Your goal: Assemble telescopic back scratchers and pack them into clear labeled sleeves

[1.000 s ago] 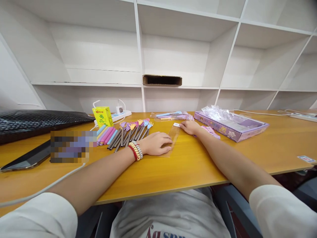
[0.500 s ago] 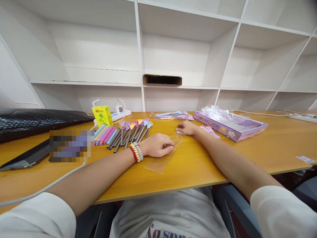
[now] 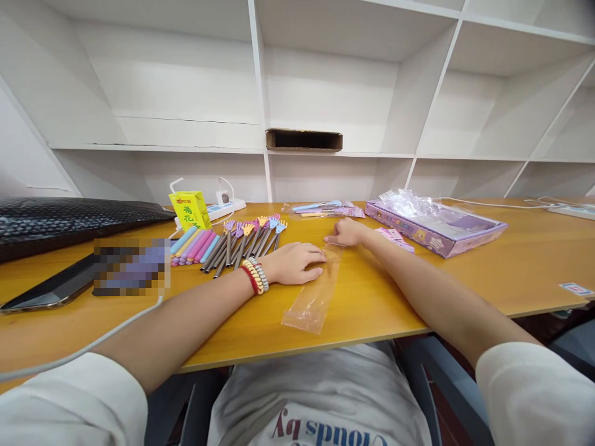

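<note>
A clear plastic bag (image 3: 307, 310), long and flat, lies slantwise on the table between my hands. My left hand (image 3: 295, 263) rests palm down at the bag's left edge, fingers stretched and thumb apart, holding nothing. At the bag's far end my right hand (image 3: 346, 233) is closed, with thumb and fingertips pinching the film. Beyond my left hand lie several grey metal rods with small coloured hand-shaped heads (image 3: 248, 229), like back scratchers. Beside them, pink, purple, yellow and blue tubes (image 3: 195, 245) are stacked. Small pink packets (image 3: 395, 240) lie by my right wrist.
A purple open box (image 3: 449, 249) holding crumpled clear plastic (image 3: 409, 203) stands at the right. Packaged items (image 3: 320, 209) lie at the back. Left are a yellow drink carton (image 3: 190, 210), a phone (image 3: 51, 288) and a white cable (image 3: 93, 342). White shelves (image 3: 334, 93) rise behind.
The bag's near end has shifted slightly right and lies more spread out. My left fingers have straightened from a curl. My right hand has moved slightly left. The view has tilted slightly.
</note>
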### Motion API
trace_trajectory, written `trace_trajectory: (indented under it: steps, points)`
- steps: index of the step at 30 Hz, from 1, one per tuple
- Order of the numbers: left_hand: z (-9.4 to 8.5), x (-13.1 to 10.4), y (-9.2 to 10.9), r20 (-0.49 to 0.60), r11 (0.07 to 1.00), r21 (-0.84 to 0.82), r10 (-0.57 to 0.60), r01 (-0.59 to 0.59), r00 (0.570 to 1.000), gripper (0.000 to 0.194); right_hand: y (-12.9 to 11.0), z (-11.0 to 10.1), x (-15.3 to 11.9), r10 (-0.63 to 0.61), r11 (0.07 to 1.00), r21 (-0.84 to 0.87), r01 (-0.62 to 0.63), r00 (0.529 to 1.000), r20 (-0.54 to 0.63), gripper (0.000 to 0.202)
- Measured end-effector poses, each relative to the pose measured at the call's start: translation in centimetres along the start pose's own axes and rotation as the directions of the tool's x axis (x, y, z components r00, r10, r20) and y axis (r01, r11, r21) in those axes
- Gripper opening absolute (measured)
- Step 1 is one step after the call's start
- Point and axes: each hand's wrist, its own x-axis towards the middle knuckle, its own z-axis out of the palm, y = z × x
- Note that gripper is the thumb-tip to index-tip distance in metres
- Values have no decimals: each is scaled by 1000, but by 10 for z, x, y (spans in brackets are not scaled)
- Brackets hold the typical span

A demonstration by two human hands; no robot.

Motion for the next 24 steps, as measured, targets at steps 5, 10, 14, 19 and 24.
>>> trace_trajectory:
  steps: [5,10,14,19,24]
  points:
    - [-2,0,2,2,1000,7,-11,11,1000,38,-4,0,-1,12,992,125,-3,997,-74,52]
    - [-6,1,7,-20,997,42,-65,66,998,40,-14,-3,-6,-59,954,265,138,957,-285,37]
    - [-8,2,10,-39,991,71,-113,116,993,41,-24,-7,-7,-118,846,464,264,940,-320,21]
    - [-4,2,8,-65,989,12,-148,149,987,45,-30,-8,-6,-181,466,864,189,977,-116,17]
    - [0,0,1,-79,949,-241,-226,202,971,48,-22,-10,-10,-204,49,997,60,978,-49,32]
